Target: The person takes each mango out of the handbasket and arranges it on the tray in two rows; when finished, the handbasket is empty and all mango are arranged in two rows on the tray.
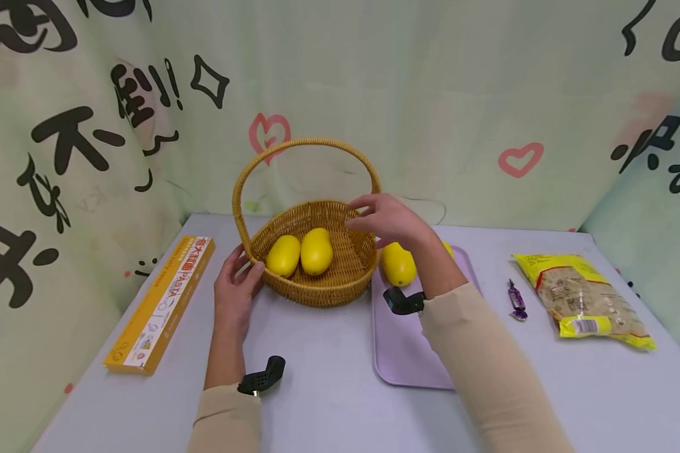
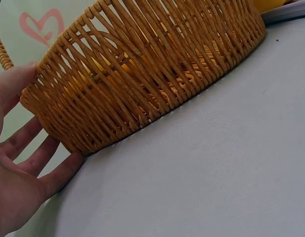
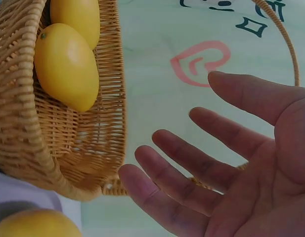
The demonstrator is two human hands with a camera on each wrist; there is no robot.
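Right hand (image 1: 391,220) fingers are spread, with nothing in them, at the 2 o'clock side of the wicker basket (image 1: 317,297); I can't tell if they touch it. At 8 o'clock, the left hand (image 1: 239,289) holds the basket, thumb on the rim and fingers on the outside. The basket stands on the table (image 1: 317,377) with its handle (image 1: 311,141) up. Two yellow fruits that look like mangoes are inside, one at 9 o'clock (image 1: 283,256) and one near the middle (image 1: 317,251). Just outside, at 3 o'clock, another yellow fruit (image 1: 398,267) is on the purple tray (image 1: 391,358), which goes down toward 5 o'clock. A bit of yellow shows past the right wrist, maybe one more. So the job looks partly done: two fruits are in, and at least one is out. Far off at 3 o'clock are a purple candy (image 1: 517,302) and a yellow food bag (image 1: 580,296). The pasta box (image 1: 161,305) lies between 8 and 9 o'clock.
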